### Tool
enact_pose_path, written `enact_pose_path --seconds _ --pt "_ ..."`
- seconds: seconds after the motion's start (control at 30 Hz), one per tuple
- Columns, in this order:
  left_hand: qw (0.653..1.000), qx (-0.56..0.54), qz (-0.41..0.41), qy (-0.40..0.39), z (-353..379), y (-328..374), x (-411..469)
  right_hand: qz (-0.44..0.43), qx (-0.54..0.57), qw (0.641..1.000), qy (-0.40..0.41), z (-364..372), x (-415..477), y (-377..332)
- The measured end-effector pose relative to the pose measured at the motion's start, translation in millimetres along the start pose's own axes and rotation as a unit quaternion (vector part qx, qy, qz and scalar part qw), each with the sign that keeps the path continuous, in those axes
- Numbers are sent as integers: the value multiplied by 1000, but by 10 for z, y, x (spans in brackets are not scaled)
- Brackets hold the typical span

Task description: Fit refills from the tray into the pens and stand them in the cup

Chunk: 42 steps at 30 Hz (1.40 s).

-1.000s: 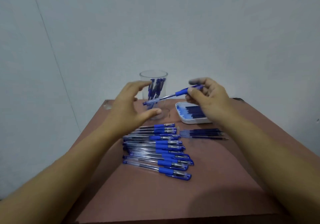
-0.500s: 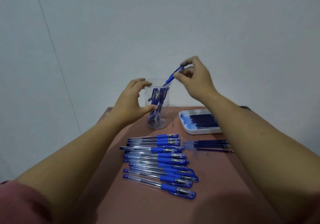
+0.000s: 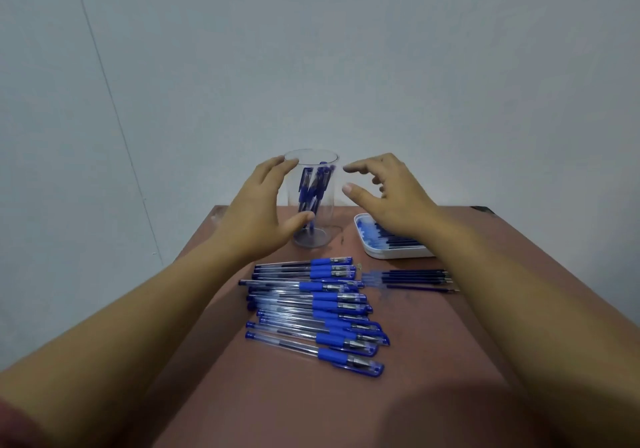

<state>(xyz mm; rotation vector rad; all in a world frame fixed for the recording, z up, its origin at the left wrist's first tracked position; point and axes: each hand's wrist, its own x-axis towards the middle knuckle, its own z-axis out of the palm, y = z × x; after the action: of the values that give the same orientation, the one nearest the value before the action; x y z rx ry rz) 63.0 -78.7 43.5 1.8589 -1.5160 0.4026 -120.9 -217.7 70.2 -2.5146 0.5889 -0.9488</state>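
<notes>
A clear cup (image 3: 323, 205) stands at the back of the table with several blue pens upright in it. My left hand (image 3: 259, 212) curves beside the cup's left side, fingertips by the rim and thumb in front of the lower wall; I cannot tell if it touches. My right hand (image 3: 388, 201) hovers empty just right of the cup, fingers loosely bent, above the white tray (image 3: 391, 253) of dark refills (image 3: 398, 239). Several blue-grip pens (image 3: 318, 309) lie side by side in a row in front of the cup.
A few loose refills (image 3: 415, 278) lie on the reddish-brown table (image 3: 277, 399) right of the pen row, in front of the tray. A grey wall stands close behind the table. The table's left edge runs near my left forearm.
My right hand carried a pen over the cup, let it go inside and drew back to the right, now empty. My left hand stayed by the cup.
</notes>
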Motion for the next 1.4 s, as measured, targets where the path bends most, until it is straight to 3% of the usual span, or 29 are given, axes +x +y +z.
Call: enact_pose_path --seconds 0.27,0.57,0.67,0.83,1.0,1.1,1.27,1.4 --pt "975 -19 27 -220 29 207 -726 5 -73 989 -131 134 -514 230" --pt "971 5 8 -241 103 220 -858 -44 -288 941 -170 360 -395 225" --pt "970 13 8 -245 104 224 -863 -38 -302 936 -178 376 -365 221" --pt "975 -18 6 -220 90 227 -862 -13 -238 960 -150 359 -378 199" --pt "993 19 55 -106 8 228 -733 35 -47 994 -89 67 -524 64" --pt "990 55 106 -76 -77 284 -570 45 37 995 -82 -121 -587 -42" --pt "988 8 137 -74 -133 504 -422 56 126 986 -90 -259 -693 -60" --pt "989 -19 127 -69 27 484 -464 42 184 982 -21 -71 -825 68"
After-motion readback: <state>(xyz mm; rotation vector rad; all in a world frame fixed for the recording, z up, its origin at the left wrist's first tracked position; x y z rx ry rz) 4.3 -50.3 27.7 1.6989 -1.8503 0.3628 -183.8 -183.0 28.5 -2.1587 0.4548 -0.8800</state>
